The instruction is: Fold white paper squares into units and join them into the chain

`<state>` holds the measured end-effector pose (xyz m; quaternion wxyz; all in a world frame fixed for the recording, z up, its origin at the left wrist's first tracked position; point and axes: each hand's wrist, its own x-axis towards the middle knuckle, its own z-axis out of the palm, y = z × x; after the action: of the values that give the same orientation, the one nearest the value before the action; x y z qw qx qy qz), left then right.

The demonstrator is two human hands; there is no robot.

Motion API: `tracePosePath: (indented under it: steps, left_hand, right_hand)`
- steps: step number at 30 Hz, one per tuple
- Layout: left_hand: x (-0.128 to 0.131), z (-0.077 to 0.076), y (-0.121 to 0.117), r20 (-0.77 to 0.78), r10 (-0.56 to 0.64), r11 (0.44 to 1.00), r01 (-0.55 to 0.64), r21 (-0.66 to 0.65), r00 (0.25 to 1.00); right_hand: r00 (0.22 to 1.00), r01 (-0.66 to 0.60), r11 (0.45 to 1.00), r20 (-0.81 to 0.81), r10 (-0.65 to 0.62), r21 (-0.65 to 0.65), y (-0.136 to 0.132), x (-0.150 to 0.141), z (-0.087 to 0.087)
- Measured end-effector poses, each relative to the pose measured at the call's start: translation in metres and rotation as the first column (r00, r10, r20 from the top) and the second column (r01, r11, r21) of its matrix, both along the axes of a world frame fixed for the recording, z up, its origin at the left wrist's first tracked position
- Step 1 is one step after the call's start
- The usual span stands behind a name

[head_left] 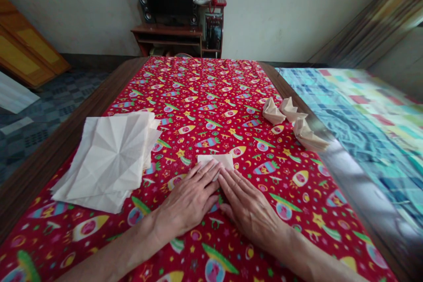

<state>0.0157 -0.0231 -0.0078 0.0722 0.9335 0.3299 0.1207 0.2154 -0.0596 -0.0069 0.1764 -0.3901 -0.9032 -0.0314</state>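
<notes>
My left hand (188, 200) and my right hand (249, 207) lie flat side by side on the red rocket-print cloth (211, 97), fingers stretched out. Their fingertips press on a small folded piece of cream paper (216, 159), most of it showing beyond the fingers. A stack of creased cream paper sheets (110, 158) lies to the left of my left hand. Three folded paper boats (292, 121) sit at the right edge of the cloth, well away from my right hand.
The cloth covers a dark wooden table (42, 163). A bed with a patchwork cover (363, 114) adjoins the table's right side. A desk with a monitor and speakers (172, 13) stands against the far wall. An orange cabinet (23, 48) is at far left.
</notes>
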Motion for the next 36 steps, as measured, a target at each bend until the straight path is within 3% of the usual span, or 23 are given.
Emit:
tracePosePath:
  steps: [4,13,18,21,24,27,30,33,36]
  left_hand:
    - [-0.01,0.001,0.0,-0.038,-0.023,1.0,0.024,0.014,0.999]
    - [-0.035,0.008,-0.01,-0.083,0.062,0.997,-0.058,0.053,0.995]
    - [-0.049,0.003,-0.015,-0.043,0.07,0.992,-0.065,0.109,0.997]
    - [-0.046,0.002,-0.013,0.078,0.09,0.984,-0.101,0.15,0.993]
    - [-0.033,0.007,-0.004,0.198,0.113,0.975,-0.147,0.164,0.974]
    - [-0.018,0.012,0.01,0.151,0.129,0.976,-0.152,0.156,0.98]
    - [-0.012,0.012,0.018,0.141,0.156,0.972,-0.177,0.156,0.978]
    - [-0.015,0.006,0.018,0.194,0.172,0.973,-0.197,0.123,0.966]
    - [-0.019,0.0,0.015,0.256,0.168,0.977,-0.195,0.087,0.952]
  right_hand:
    - [0.999,0.019,0.998,0.037,-0.017,-0.052,-0.003,0.013,-0.004]
    - [0.997,0.055,0.998,0.059,-0.054,-0.018,-0.007,0.027,-0.007]
    - [0.997,0.072,0.997,-0.029,-0.071,0.027,-0.005,0.025,-0.005]
    - [0.99,0.089,0.996,-0.11,-0.088,0.007,0.006,0.022,0.0]
    - [0.98,0.118,0.989,-0.152,-0.131,-0.091,0.025,0.017,0.002]
    - [0.936,0.275,0.945,-0.172,-0.306,-0.179,0.041,0.013,-0.002]
    - [0.9,0.375,0.914,-0.175,-0.399,-0.154,0.047,0.01,-0.007]
    - [0.896,0.377,0.915,-0.195,-0.4,-0.145,0.044,0.009,-0.009]
    - [0.893,0.321,0.911,-0.238,-0.383,-0.26,0.041,0.009,-0.008]
